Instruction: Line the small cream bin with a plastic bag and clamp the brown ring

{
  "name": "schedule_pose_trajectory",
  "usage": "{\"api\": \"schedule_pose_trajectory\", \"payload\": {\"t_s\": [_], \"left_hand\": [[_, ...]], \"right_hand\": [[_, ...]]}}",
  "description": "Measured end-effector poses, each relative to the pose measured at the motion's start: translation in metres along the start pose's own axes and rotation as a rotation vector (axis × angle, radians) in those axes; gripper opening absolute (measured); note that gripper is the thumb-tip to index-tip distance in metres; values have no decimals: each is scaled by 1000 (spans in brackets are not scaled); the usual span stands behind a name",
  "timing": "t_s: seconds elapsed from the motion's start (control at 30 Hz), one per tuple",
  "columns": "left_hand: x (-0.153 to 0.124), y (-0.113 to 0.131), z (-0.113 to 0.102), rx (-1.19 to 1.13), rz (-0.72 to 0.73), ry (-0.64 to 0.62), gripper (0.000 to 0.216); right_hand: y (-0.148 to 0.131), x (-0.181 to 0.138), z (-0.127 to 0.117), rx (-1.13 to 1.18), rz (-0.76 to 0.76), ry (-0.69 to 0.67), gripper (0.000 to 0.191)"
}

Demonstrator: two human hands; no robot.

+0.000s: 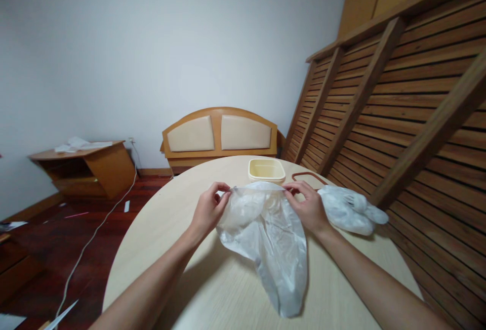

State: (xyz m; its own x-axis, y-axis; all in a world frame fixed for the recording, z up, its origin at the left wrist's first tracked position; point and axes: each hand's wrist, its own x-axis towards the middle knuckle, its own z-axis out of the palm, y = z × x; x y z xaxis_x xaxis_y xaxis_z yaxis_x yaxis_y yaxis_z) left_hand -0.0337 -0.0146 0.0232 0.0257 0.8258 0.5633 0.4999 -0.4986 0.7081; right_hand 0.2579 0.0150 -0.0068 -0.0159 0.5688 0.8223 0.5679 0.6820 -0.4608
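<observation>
A thin, whitish plastic bag [277, 244] hangs between my two hands, its top edge stretched fairly straight. My left hand [208, 211] pinches one end of that edge between thumb and fingers. At the other end, my right hand [308, 206] pinches it the same way. The bag's lower part droops toward me over the tabletop. Just beyond the bag stands a pale yellow plastic tub [267, 169], open at the top; the bag and hands hide part of its front.
On the round table [152, 234], right of my right hand, lies a bunched white plastic bag [347, 211]. Behind it is a brown loop-shaped handle [307, 174]. Wooden slats [429, 92] lean at the right. A cable [100, 231] crosses the floor near a low cabinet [102, 168].
</observation>
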Motion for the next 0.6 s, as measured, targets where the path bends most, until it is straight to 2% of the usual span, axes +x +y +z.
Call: {"api": "schedule_pose_trajectory", "payload": {"t_s": [0.13, 0.27, 0.37, 0.43, 0.6], "left_hand": [[1, -8, -1, 107, 26, -31, 9], [0, -17, 1, 196, 82, -65, 20], [-2, -20, 4, 228, 91, -70, 22], [-4, -19, 6, 252, 92, -69, 22], [-6, -10, 5, 295, 21, -91, 31]], "right_hand": [[-1, -1, -6, -146, -209, 6, 21], [-17, -7, -2, -181, -407, -153, 24], [-31, -11, 6, -198, -448, -266, 27], [-37, -13, 11, -226, -448, -289, 32], [-41, -15, 12, -308, -502, -191, 44]]}}
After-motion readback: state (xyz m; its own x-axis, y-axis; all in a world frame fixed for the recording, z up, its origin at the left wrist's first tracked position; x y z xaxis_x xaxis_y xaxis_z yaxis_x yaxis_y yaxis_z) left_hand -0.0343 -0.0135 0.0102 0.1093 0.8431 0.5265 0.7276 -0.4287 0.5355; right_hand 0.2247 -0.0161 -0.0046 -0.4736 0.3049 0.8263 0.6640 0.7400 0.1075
